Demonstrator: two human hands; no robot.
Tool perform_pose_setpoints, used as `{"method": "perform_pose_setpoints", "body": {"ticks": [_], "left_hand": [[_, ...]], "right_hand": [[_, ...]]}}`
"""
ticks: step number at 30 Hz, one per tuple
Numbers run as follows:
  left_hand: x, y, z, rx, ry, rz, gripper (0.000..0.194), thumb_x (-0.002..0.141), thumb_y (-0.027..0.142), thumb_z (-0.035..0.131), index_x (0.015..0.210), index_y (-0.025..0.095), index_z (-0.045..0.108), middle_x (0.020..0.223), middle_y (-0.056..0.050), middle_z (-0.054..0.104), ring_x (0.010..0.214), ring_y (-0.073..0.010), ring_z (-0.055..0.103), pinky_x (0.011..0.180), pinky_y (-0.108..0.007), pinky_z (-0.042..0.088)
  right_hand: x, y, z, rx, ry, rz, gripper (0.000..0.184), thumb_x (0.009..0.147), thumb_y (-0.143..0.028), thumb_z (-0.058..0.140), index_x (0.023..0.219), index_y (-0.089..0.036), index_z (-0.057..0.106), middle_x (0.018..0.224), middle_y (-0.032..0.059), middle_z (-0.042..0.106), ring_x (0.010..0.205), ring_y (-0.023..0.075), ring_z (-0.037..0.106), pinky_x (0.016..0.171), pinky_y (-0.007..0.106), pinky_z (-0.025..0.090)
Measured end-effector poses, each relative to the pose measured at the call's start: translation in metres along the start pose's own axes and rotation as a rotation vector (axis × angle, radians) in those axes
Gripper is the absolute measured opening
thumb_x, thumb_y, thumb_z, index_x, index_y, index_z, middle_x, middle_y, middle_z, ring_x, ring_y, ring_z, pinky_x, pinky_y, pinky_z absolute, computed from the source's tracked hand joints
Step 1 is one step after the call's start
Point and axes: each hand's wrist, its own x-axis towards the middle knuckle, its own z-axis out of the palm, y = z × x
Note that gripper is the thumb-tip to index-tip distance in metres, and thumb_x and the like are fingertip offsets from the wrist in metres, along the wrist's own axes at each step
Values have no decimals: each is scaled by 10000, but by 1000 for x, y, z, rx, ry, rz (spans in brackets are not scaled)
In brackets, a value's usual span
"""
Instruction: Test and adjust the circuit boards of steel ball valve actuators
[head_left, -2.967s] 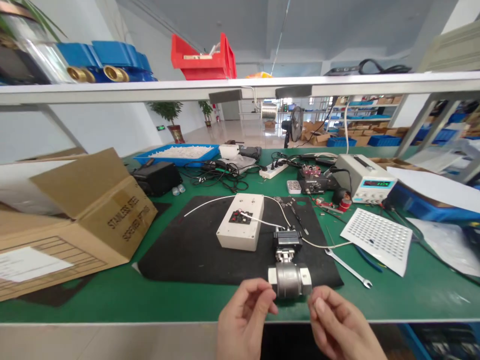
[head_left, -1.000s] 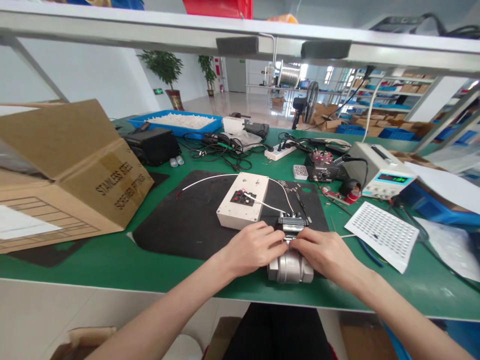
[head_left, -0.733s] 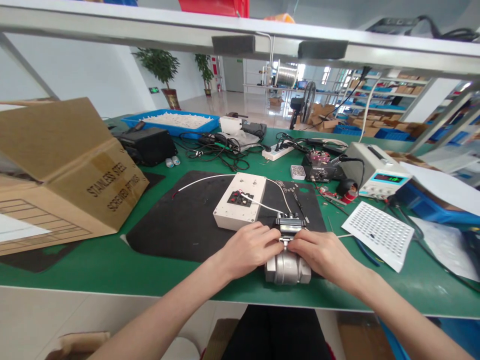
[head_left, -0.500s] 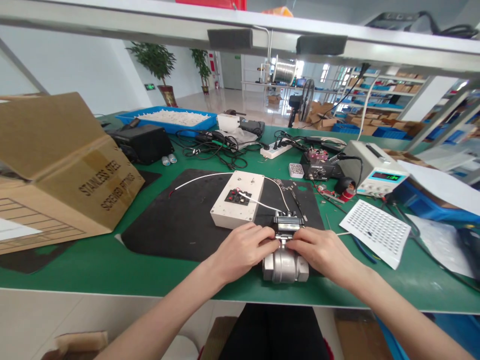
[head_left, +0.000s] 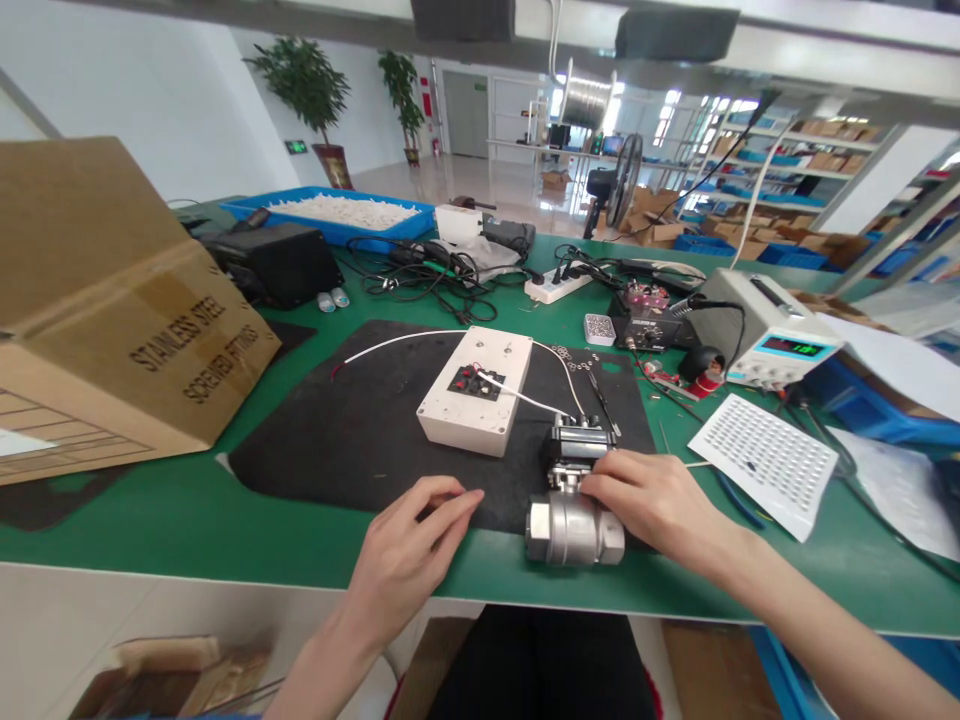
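Note:
A steel ball valve (head_left: 574,530) with a black-and-silver actuator (head_left: 576,447) on top lies near the table's front edge. My right hand (head_left: 660,500) is closed at its right side, fingers on the bracket (head_left: 568,480) between actuator and valve body; the fingertips are partly hidden. My left hand (head_left: 412,550) hovers left of the valve, apart from it, thumb and forefinger pinched together. Anything in that pinch is too small to make out. A cream box (head_left: 476,390) with black and red terminals stands behind, a white cable (head_left: 525,400) running from it to the actuator.
At the left is an open cardboard box (head_left: 187,340). A black mat (head_left: 322,430) lies under the cream box, with tweezers (head_left: 604,402) and small rings at its right. Further right are a perforated white sheet (head_left: 765,465) and a power supply (head_left: 772,330). A blue tray (head_left: 330,215) stands behind.
My left hand has let go of the valve's bracket and moved left, away from it. My right hand stays at the bracket. The head view has tilted slightly down.

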Motion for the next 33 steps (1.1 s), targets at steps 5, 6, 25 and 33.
{"method": "perform_pose_setpoints", "body": {"ticks": [5, 6, 25, 33], "left_hand": [[-1, -3, 2, 27, 1, -14, 313, 974, 100, 654, 1239, 260, 704, 1149, -41, 632, 1004, -131, 647, 906, -257, 511], [-1, -3, 2, 37, -6, -11, 315, 973, 100, 656, 1241, 259, 702, 1153, -42, 634, 1000, -130, 647, 902, -258, 509], [-2, -5, 3, 111, -41, -24, 326, 975, 111, 653, 1269, 246, 685, 1149, -47, 662, 1000, -159, 661, 917, -316, 524], [-1, -6, 2, 123, 4, -54, 288, 978, 120, 656, 1242, 230, 693, 1148, -53, 665, 984, -159, 659, 915, -313, 525]], "right_hand": [[-6, 8, -2, -175, 45, -181, 276, 1061, -154, 464, 1267, -150, 647, 1132, 101, 708, 868, 224, 595, 689, 362, 433], [-7, 9, -3, -211, 61, -211, 293, 1056, -151, 467, 1290, -136, 642, 1135, 108, 714, 863, 227, 594, 687, 367, 439], [9, 50, -4, 78, 468, 241, 176, 938, -172, 686, 1098, -235, 727, 970, 54, 751, 802, 179, 697, 695, 295, 524], [109, 176, 36, 12, 32, 646, 233, 936, -340, 698, 1093, -218, 818, 1064, 84, 816, 919, 263, 753, 816, 329, 534]]}}
